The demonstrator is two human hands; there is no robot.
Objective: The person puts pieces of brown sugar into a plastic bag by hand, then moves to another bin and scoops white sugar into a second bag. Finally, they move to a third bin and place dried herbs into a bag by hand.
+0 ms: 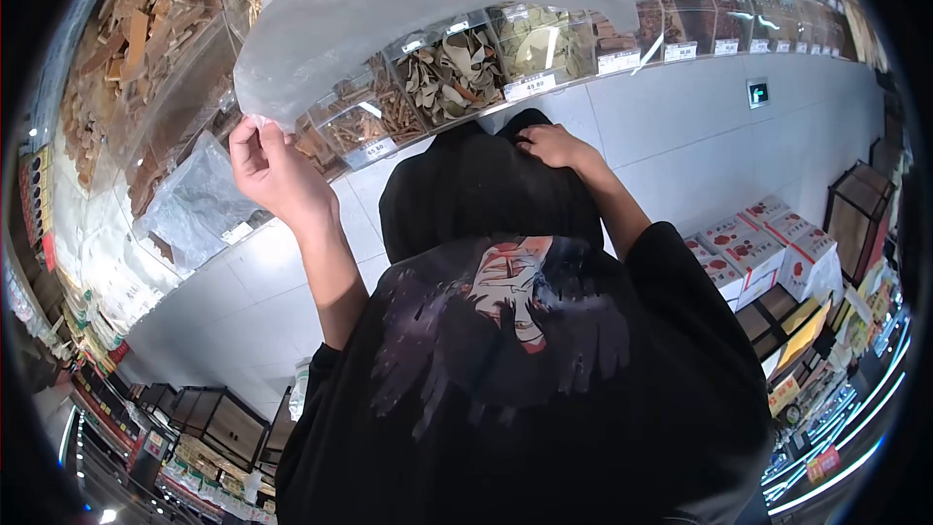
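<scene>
- Two bare hands rise from a black shirt [544,408], soft matte cloth with a printed figure [510,292] on the chest, nearest the camera.
- Of the two, the left hand [277,170] is the one at the plastic bag [408,0]. Its thumb and fingers are closed together on the bag's lower corner, and the forearm stands nearly upright below.
- From that pinch, the plastic bag lies up and to the right. Its long axis arcs over the shelf front towards the upper right, well above the right hand [552,146].
- It is thin, cloudy, translucent film, smooth and slightly wrinkled at the pinched corner, with a broad rounded shape.
- Lower and to the right, the right hand rests knuckles-up on a hump of black cloth [476,185]. Its fingers curl down onto the fabric, but I cannot tell whether they actually grip it.
- Behind the hands, a row of clear hard-walled bins [447,68] holds dry, rough goods: bark-like sticks, curled slices and pale leaves. White price labels [530,86] sit along the front edge.
- One crumpled clear bag [194,199] lies against the bins just left of the left hand.
- Below the bins runs a smooth white panel [700,126].
- Farther right stand stacked white boxes [768,248] with red print.
</scene>
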